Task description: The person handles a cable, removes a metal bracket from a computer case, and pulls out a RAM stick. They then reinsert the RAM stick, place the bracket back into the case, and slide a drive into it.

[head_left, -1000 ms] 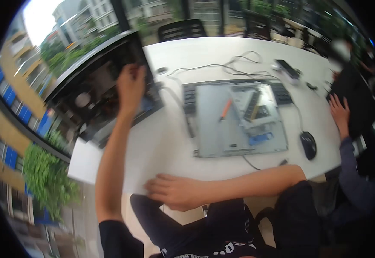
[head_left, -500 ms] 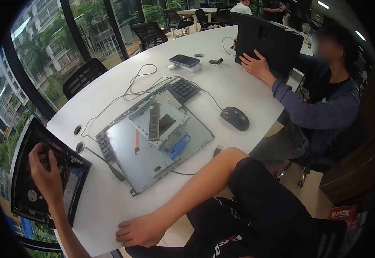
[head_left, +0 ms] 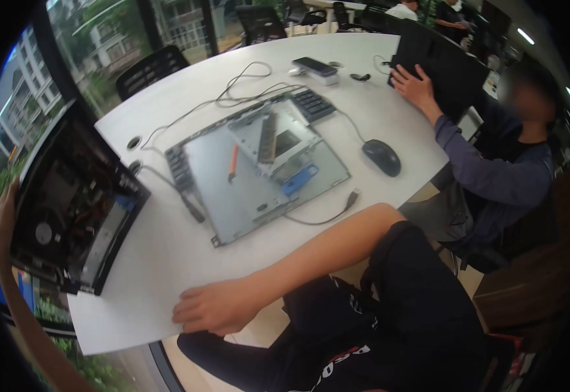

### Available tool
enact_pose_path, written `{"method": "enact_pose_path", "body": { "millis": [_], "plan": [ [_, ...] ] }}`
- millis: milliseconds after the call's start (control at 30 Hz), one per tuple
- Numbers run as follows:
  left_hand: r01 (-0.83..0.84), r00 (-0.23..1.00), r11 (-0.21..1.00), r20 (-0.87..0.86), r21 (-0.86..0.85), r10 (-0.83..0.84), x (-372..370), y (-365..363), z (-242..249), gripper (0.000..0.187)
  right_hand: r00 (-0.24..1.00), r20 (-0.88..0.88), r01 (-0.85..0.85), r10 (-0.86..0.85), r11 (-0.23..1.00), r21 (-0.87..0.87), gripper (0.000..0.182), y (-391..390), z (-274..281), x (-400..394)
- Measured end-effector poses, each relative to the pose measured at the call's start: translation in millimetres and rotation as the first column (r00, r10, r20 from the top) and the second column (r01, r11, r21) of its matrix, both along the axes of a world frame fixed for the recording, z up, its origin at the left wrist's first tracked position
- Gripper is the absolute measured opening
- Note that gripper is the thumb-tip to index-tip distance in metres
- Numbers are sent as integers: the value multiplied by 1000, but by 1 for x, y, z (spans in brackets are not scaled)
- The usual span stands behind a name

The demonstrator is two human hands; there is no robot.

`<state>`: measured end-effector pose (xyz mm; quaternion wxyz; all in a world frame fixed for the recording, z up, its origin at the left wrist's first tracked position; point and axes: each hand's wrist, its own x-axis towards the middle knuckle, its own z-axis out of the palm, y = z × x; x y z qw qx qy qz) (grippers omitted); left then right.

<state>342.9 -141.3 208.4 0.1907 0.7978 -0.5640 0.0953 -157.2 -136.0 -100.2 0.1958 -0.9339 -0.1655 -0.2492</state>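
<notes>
Both hands are in view. At the far left, the left hand (head_left: 5,219) is wrapped around the outer rim of an open computer chassis (head_left: 76,196), which is held tilted on edge at the left end of the white surface (head_left: 187,248). Inside the chassis one round fan, dark metal parts and a blue patch are seen. The right hand (head_left: 216,307) is laid flat with fingers spread on the near edge of the surface, grasping nothing.

Toward the middle of the surface one grey metal side panel (head_left: 259,176) is laid flat. On it are counted one orange-handled screwdriver (head_left: 232,160), one memory stick (head_left: 268,137) on a metal bracket, and one blue piece (head_left: 300,179). One keyboard (head_left: 314,103) is partly hidden under the panel's far corner. One black mouse (head_left: 381,157) is placed near the right edge, and one phone (head_left: 314,66) lies at the far edge.

At the far right edge, another person's hand (head_left: 414,88) is pressed against one upright black panel (head_left: 445,62).
</notes>
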Motion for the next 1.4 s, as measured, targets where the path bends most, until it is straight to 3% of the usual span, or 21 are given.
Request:
{"method": "enact_pose_path", "body": {
  "millis": [200,467,500,533,600,667,800,1000,1200,1400],
  "plan": [
    [88,951,983,-308,159,-36,11,-23,5,59,998,33,46,-46,999,10,42,1,7,-4],
    [173,810,918,-582,357,74,49,-66,24,68,998,-12,64,-64,998,-2,44,1,8,-5],
    [250,746,858,-654,449,126,81,-85,41,69,998,-12,65,-65,998,-3,45,1,8,-4],
    [502,576,616,-766,607,285,169,-149,78,70,998,-33,56,-57,998,-7,45,0,8,-4],
    [214,788,882,-608,419,98,58,-85,37,71,996,-75,46,-47,999,-13,46,-1,9,-5],
    [108,897,958,-441,264,20,-3,-59,17,71,996,-68,48,-48,999,-13,46,0,9,-5],
    [30,966,987,-257,160,12,-77,-41,8,73,997,-61,53,-55,998,-29,46,0,10,-6],
    [-45,984,993,-168,109,63,-124,-30,2,75,998,-11,66,-66,998,-3,45,1,8,-5],
    [-96,980,990,-167,101,112,-119,-37,6,78,998,-18,65,-65,998,-8,44,1,9,-5],
    [-4,981,998,-194,61,16,-106,-40,-3,76,998,-16,59,-58,998,12,47,0,7,-5]
  ]
}}
